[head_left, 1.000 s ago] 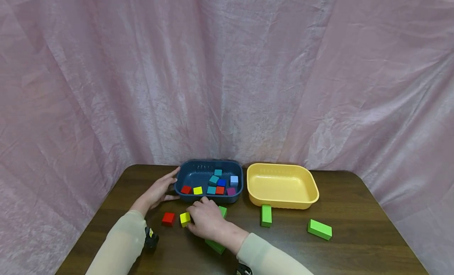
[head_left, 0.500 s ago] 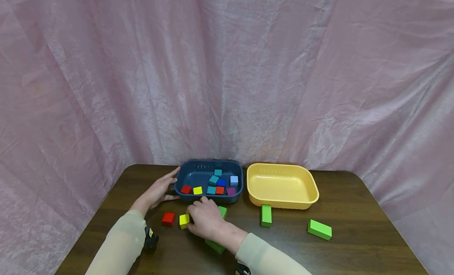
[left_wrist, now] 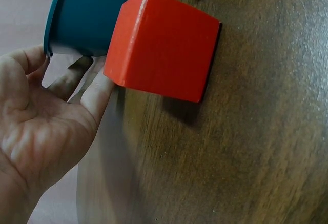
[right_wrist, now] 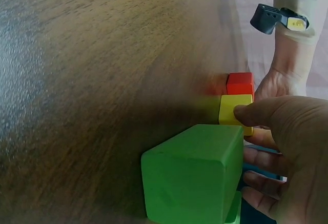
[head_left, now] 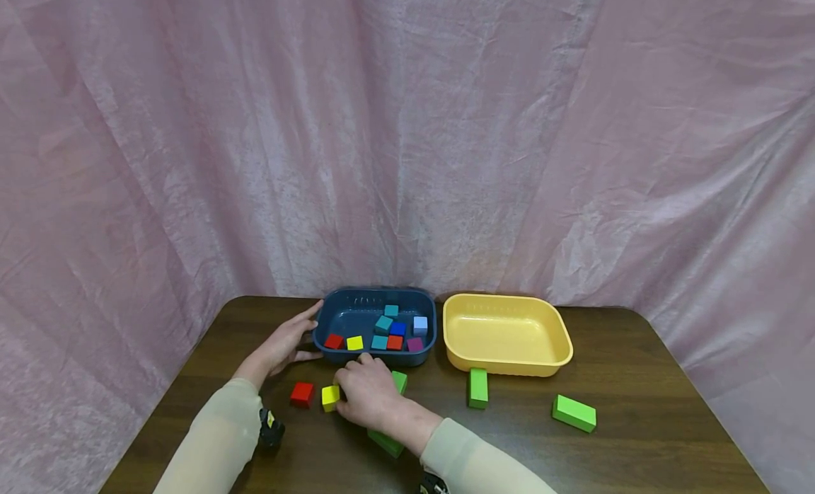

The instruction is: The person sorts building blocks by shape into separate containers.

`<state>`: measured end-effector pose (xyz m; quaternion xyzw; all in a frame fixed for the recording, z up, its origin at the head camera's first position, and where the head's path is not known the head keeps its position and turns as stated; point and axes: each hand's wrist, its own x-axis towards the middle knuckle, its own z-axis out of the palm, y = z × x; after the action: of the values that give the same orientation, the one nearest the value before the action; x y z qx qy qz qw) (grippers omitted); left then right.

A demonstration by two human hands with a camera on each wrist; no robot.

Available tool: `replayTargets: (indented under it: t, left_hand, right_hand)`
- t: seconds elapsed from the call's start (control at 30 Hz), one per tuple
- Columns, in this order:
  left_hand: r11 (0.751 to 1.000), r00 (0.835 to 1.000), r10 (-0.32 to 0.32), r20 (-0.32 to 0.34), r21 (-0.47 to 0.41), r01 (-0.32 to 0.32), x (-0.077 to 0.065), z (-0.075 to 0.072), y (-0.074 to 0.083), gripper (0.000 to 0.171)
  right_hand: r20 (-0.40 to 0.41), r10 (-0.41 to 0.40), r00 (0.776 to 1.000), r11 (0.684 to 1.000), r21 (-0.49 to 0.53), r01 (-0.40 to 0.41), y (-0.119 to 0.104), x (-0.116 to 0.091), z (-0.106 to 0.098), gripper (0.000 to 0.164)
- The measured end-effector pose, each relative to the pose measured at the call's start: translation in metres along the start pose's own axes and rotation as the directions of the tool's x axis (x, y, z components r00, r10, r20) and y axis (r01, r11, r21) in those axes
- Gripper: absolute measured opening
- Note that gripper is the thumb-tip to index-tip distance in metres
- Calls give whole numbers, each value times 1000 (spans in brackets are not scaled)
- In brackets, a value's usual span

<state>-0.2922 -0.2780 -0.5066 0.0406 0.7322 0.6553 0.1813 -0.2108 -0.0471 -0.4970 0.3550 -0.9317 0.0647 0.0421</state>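
Observation:
In the head view my left hand (head_left: 284, 343) rests at the left end of the dark blue bin (head_left: 372, 357), fingers extended against its wall. Several small coloured cubes lie inside that bin. My right hand (head_left: 369, 391) is in front of the bin and pinches a yellow cube (head_left: 330, 398), its thumb on the cube's near side in the right wrist view. A red cube (head_left: 302, 394) sits on the table to the left of the yellow one. Close under the left wrist camera, the same red cube (left_wrist: 166, 47) looks large. A green block (right_wrist: 192, 175) stands beside the right fingers.
A yellow bin (head_left: 506, 331) stands right of the blue one, with nothing in it. One green block (head_left: 478, 388) lies before it, another green block (head_left: 574, 412) farther right. Partly under the right forearm is a green block (head_left: 385, 443). A pink curtain (head_left: 407, 140) hangs behind the table.
The yellow cube has shifted very slightly left and turned a little at my right fingertips. The left hand and the bins have stayed in place.

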Motion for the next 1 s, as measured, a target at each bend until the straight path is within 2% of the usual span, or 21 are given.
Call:
replayTargets:
  t: [0.37, 0.67, 0.87, 1.0]
  left_hand:
    - [1000, 1000, -1, -4, 6, 1, -1, 0, 2, 60]
    - [1000, 1000, -13, -21, 10, 14, 0, 2, 0, 59]
    - [1000, 1000, -9, -28, -4, 9, 1, 2, -2, 59]
    - [1000, 1000, -3, -22, -4, 3, 2, 0, -4, 59]
  right_hand:
    - [10, -9, 1000, 1000, 9, 9, 2, 1, 3, 27]
    - [-64, -28, 998, 999, 28, 30, 6, -6, -4, 29]
    - [-88, -50, 995, 999, 18, 52, 9, -13, -13, 30]
    - [-95, -55, 994, 997, 45, 59, 11, -16, -19, 31]
